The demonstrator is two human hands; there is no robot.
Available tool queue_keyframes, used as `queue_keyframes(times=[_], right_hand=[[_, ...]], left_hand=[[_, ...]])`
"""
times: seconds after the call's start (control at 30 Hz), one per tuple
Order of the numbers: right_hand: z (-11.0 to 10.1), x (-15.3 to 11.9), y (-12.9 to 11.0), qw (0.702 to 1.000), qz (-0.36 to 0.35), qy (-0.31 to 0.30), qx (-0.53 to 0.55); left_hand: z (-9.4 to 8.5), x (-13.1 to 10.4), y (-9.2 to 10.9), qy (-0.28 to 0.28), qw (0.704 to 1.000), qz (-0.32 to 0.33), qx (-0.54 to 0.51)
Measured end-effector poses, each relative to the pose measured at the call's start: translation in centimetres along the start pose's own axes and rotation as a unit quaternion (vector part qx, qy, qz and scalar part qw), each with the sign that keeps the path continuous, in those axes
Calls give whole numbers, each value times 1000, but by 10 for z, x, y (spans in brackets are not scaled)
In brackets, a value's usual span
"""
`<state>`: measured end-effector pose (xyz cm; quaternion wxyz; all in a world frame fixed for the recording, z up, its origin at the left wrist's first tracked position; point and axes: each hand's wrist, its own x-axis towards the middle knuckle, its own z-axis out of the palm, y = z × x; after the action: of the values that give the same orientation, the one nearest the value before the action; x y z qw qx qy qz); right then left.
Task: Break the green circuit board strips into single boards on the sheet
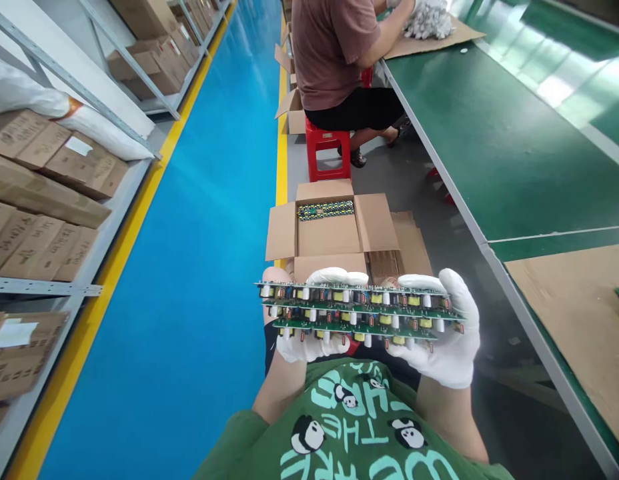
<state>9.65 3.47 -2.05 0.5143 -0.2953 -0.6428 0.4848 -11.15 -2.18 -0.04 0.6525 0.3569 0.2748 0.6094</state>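
Note:
Three layers of long green circuit boards (359, 313), dotted with white, yellow and black components, lie across both hands above my lap. My left hand (314, 347), in a white glove, is closed round the stack's left part, fingers showing at its upper and lower edges. Round the right end wraps my right hand (452, 340), gloved in white too. Just beyond the stack, an open cardboard box (329, 238) stands on the floor with its flaps folded out. More circuit boards (325, 210) lie inside it, along the far side.
A green-topped table (534, 160) runs along the right, with cardboard (579, 320) on its near part. Ahead, a person (334, 60) sits on a red stool (328, 153). Shelves of cartons (54, 160) line the left, past the blue floor (199, 220).

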Motion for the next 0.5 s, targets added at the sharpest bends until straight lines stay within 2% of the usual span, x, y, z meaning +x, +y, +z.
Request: queue_keyframes(times=[0.13,0.37,0.5], right_hand=[[-1,1,1,1000,3,5,14],[0,7,-7,998,-44,-22,42],[5,9,-8,996,-83,-23,17]], left_hand=[[4,3,-6,15,1000,22,17],[-9,-9,-12,91,993,14,72],[-13,-10,-12,104,994,8,31]])
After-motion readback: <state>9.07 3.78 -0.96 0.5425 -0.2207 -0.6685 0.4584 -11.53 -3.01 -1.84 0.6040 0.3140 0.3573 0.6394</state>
